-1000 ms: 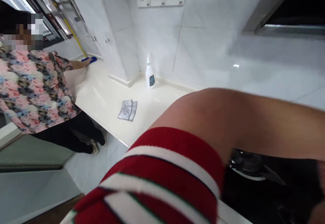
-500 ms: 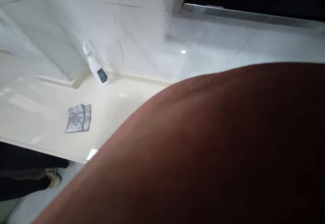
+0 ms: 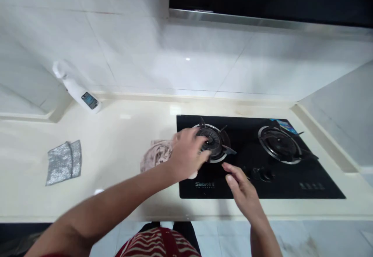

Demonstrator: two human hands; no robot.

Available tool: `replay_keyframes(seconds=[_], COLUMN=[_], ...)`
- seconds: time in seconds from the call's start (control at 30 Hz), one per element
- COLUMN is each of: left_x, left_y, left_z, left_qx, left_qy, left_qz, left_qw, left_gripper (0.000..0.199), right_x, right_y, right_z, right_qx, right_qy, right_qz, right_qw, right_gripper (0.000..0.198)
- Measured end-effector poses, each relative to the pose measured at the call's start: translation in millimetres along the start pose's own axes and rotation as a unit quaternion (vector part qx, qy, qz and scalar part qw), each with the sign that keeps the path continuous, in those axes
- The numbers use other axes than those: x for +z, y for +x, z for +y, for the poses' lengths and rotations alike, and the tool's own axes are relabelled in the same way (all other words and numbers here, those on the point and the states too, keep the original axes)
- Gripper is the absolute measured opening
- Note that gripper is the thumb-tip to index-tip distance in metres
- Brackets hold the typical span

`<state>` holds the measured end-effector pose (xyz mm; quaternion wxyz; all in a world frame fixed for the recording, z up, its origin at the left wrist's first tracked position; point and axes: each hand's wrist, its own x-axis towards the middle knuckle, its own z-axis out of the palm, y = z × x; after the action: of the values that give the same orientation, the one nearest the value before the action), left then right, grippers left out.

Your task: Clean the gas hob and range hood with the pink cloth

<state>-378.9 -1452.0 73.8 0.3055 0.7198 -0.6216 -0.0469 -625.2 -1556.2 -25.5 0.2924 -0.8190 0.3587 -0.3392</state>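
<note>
My left hand [image 3: 188, 150] reaches over the left burner [image 3: 214, 142] of a black gas stove [image 3: 241, 132]. Its fingers are curved, with the thumb apart from them, and I see nothing held in them. Contact with the burner is hard to tell because the hand is slightly blurred. A crumpled pale cloth [image 3: 156, 156] lies against the stove's left edge, partly hidden behind that hand. In front of the burner, my right hand [image 3: 241, 189] hovers over the glass with its fingers stretched out, holding nothing.
On the counter [image 3: 116, 195], a white spray bottle [image 3: 83, 94] leans at the back left, and silvery mesh cloths [image 3: 64, 163] lie nearer. The right burner [image 3: 279, 144] has dark pan supports. A dark range hood [image 3: 271, 0] overhangs the stove.
An arm filled much of the earlier view, hiding the stove. Now both hands, the stove and the pale cloth show. The view has turned, with the bottle and mesh cloths farther left.
</note>
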Motion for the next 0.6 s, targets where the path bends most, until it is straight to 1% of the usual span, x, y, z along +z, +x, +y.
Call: replay_keyframes(seconds=[0.03,0.07,0.1,0.13,0.17,0.2,0.23,0.27,0.33,0.47,0.53,0.6], left_x=[-1,2,8,17,28,39,50,59,72,83,88,94], left_y=[-13,-27,-38,-48,-54,-56,-56,-53,-43,-31,-32,-36], left_z=[-11,-21,-29,-35,-38,-38,-37,-34,-27,-13,-5,4], left_qx=[-0.061,-0.161,-0.247,-0.309,-0.346,-0.369,-0.374,-0.367,-0.333,-0.210,-0.141,-0.075], left_qy=[0.018,0.045,0.060,0.060,0.053,0.047,0.040,0.037,0.047,0.103,0.119,0.125], left_qz=[0.020,0.027,0.001,-0.032,-0.064,-0.088,-0.103,-0.109,-0.104,-0.103,-0.131,-0.172], left_qw=[0.998,0.986,0.967,0.949,0.934,0.924,0.921,0.923,0.936,0.967,0.974,0.974], left_gripper=[0.054,0.061,0.070,0.079,0.086,0.094,0.098,0.100,0.100,0.083,0.075,0.071], right_x=[3,8,13,21,29,38,46,54,64,68,68,68], right_y=[-3,-7,-13,-19,-26,-32,-37,-41,-45,-45,-44,-45], right_z=[6,14,23,31,39,45,50,52,54,54,55,58], right_qx=[0.007,0.023,0.046,0.071,0.094,0.110,0.117,0.115,0.107,0.102,0.100,0.097], right_qy=[-0.026,-0.067,-0.115,-0.166,-0.212,-0.246,-0.272,-0.292,-0.315,-0.324,-0.327,-0.332], right_qz=[0.019,0.043,0.069,0.093,0.107,0.109,0.105,0.102,0.099,0.108,0.114,0.121], right_qw=[0.999,0.997,0.990,0.979,0.967,0.957,0.949,0.944,0.938,0.934,0.933,0.931], right_gripper=[0.045,0.052,0.059,0.066,0.071,0.074,0.075,0.076,0.074,0.071,0.069,0.068])
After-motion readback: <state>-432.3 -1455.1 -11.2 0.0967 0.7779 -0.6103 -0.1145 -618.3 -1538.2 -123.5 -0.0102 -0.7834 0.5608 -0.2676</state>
